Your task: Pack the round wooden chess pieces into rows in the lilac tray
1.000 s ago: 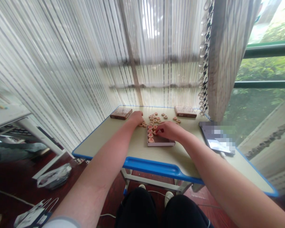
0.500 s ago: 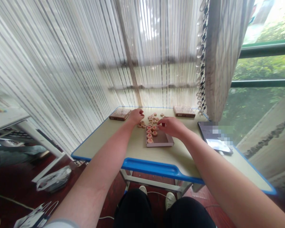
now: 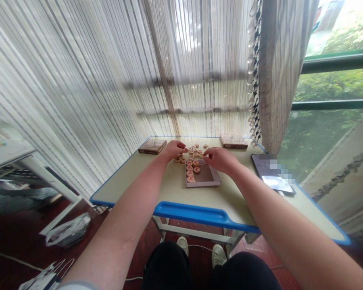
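My left hand [image 3: 174, 149] is over the left side of a loose pile of round wooden xiangqi pieces [image 3: 195, 151]. Its thumb and forefinger close on a xiangqi piece [image 3: 186, 150] at the pile's edge. From the right, my right hand [image 3: 220, 157] reaches above the back right corner of a shallow open box [image 3: 204, 184]. Its curled fingers and thumb are a little apart, close to another piece [image 3: 201, 156], and I see nothing held between them. In the box, red-marked pieces [image 3: 190, 174] form a full left column and a shorter second one.
Two flat patterned boxes lie at the back, one on the left [image 3: 153, 146] and one on the right [image 3: 233, 141]. A dark tablet-like device [image 3: 264, 171] rests by the table's right edge. The blue-edged table [image 3: 133, 177] has a blue front groove [image 3: 192, 212]. Curtains hang behind.
My right hand has drawn back slightly from the piece at the box's top row toward the pile. My left hand has shifted right, onto a piece at the pile's edge.
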Demonstrator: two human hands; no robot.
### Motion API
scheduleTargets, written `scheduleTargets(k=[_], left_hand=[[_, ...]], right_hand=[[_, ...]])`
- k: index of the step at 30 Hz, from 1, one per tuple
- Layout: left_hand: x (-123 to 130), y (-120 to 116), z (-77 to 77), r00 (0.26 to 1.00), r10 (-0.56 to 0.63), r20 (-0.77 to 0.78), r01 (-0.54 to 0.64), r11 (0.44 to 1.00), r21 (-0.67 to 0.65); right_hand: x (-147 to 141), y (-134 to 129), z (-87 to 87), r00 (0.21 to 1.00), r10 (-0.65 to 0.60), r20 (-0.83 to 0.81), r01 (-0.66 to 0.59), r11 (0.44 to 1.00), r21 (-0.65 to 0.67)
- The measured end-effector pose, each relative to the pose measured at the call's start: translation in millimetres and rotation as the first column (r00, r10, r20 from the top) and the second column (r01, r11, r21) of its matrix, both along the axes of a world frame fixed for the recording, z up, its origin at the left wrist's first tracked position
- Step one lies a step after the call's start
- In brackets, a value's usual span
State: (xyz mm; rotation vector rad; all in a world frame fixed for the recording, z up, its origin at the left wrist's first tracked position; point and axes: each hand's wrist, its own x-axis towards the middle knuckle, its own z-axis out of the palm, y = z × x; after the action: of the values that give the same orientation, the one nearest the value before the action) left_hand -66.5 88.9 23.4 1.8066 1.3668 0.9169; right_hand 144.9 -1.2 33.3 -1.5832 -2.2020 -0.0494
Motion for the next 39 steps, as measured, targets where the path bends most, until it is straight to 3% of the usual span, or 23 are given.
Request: scheduleTargets(k=[5,9,15,18,26,28,31,34,39], left_hand=[[1.7,-1.3,2.1,0.995,-0.061,0.073,0.063,0.998,-0.022],[5.0,-5.3,5.8,0.960,-0.185,0.208,0.198,0.979,-0.043],[7.9,-14.6,12.3,0.840,-0.415,0.350,0.471,0.877,-0.090],[9.2,-20.1,15.4,0.825,-0.454,0.338,0.516,0.848,-0.119],[14.0,-24.3,19.6,0.832,-0.424,0.357,0.482,0.872,-0.088],[11.7,-16.4,16.0,0.853,-0.353,0.385,0.398,0.916,-0.041],[4.7,-0.5,7.1,0.925,-0.152,0.349,0.151,0.988,0.031],[-2.2,11.4,-2.1,0.962,0.013,0.272,-0.034,0.997,0.074],[-4.9,16.1,-9.3,0.981,0.033,0.190,-0.053,0.993,0.101]], right_hand=[[3.3,2.6,-0.7,0.996,-0.082,-0.046,0.084,0.996,0.030],[0.5,2.3,-2.9,0.994,-0.063,-0.094,0.068,0.996,0.055],[-11.0,-2.3,-5.3,0.996,0.030,-0.079,-0.020,0.991,0.129],[-14.8,-3.8,-5.9,0.998,0.044,-0.048,-0.036,0.988,0.150],[-12.3,-3.3,-2.9,0.994,0.076,-0.074,-0.061,0.980,0.188],[-9.8,-1.3,-2.6,0.994,0.055,-0.096,-0.042,0.990,0.134],[-6.9,0.1,-3.7,0.992,0.090,-0.092,-0.091,0.996,-0.007],[-6.9,-1.7,-5.5,0.981,0.175,-0.084,-0.184,0.976,-0.117],[-11.0,-4.1,-8.5,0.964,0.259,-0.066,-0.265,0.958,-0.110]])
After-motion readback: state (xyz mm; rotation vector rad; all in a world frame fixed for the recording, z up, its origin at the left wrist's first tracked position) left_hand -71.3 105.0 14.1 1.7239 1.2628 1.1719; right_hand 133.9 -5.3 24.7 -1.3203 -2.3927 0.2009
